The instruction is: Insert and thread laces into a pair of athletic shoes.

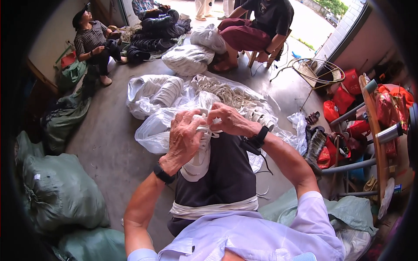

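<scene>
A white sneaker rests on my dark-trousered lap, its toe toward me. My left hand is closed around the upper part of the shoe, fingers at the lacing. On the other side, the fingers of my right hand pinch a white shoelace beside the eyelets. The fingertips partly hide the lace and the shoe's opening. A bundle of long white laces lies across my lap near my waist. Just beyond my hands is a heap of cream laces on plastic.
Stacked white shoes in clear plastic lie ahead on the concrete floor. Stuffed green sacks stand at left. Several people sit or stand farther off, near dark shoes. A wicker chair and a wooden-edged rack with red bags are at right.
</scene>
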Action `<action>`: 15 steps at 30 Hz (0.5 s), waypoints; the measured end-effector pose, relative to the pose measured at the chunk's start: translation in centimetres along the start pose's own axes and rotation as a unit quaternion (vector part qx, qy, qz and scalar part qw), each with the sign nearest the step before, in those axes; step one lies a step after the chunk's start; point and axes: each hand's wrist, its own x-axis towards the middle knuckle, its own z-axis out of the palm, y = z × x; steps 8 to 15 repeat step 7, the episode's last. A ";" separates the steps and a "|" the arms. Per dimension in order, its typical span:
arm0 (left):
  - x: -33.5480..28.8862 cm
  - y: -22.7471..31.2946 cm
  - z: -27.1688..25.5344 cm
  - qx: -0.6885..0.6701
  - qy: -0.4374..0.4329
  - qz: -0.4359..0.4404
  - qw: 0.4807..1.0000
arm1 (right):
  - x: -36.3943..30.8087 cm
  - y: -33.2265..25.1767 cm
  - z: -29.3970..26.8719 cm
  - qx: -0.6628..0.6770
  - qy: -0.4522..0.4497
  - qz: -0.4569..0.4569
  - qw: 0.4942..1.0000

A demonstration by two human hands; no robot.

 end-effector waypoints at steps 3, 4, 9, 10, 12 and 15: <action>0.1 -0.7 0.8 0.020 -0.018 0.013 1.000 | 0.0 0.6 -0.1 0.025 -0.005 -0.010 1.000; 0.0 -0.9 1.0 0.015 -0.012 0.024 1.000 | 0.0 0.9 -0.1 0.048 -0.017 0.001 0.999; -0.2 -1.3 1.4 0.005 -0.027 0.015 1.000 | 0.5 1.9 -0.7 0.046 -0.045 0.016 0.998; -0.2 -1.3 1.4 0.005 -0.027 0.015 1.000 | 0.5 1.9 -0.7 0.046 -0.045 0.016 0.998; -0.2 -1.3 1.4 0.005 -0.027 0.015 1.000 | 0.5 1.9 -0.7 0.046 -0.045 0.016 0.998; -0.2 -1.3 1.4 0.005 -0.027 0.015 1.000 | 0.5 1.9 -0.7 0.046 -0.045 0.016 0.998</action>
